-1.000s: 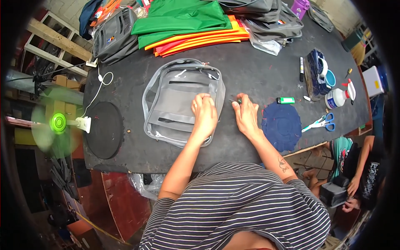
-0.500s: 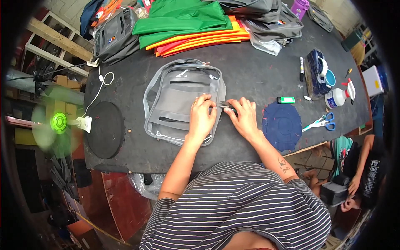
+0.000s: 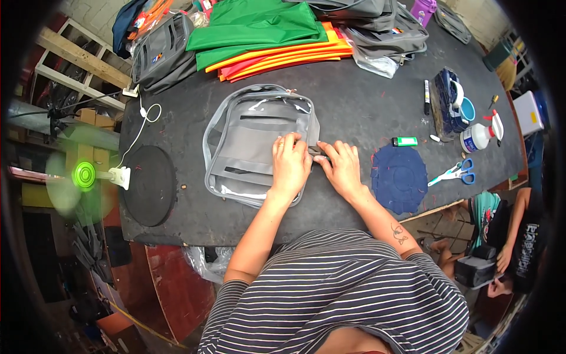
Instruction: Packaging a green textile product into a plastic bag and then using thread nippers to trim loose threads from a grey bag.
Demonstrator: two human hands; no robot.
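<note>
A grey bag panel (image 3: 253, 147) with a clear window lies flat in the middle of the dark surface (image 3: 354, 100). The left hand (image 3: 290, 165) presses on its right edge, fingers curled down. The right hand (image 3: 342, 168), just beside it, pinches a thin grey strip (image 3: 315, 151) at that edge between thumb and fingers. To the right lie a round dark blue fabric piece (image 3: 400, 177), a small green lighter (image 3: 404, 141), blue-handled scissors (image 3: 454, 173) and a white bottle (image 3: 479, 137) with a red nozzle. Folded green, orange and red cloth (image 3: 265, 35) is stacked at the far edge. A black round piece (image 3: 147, 186) lies at the left.
</note>
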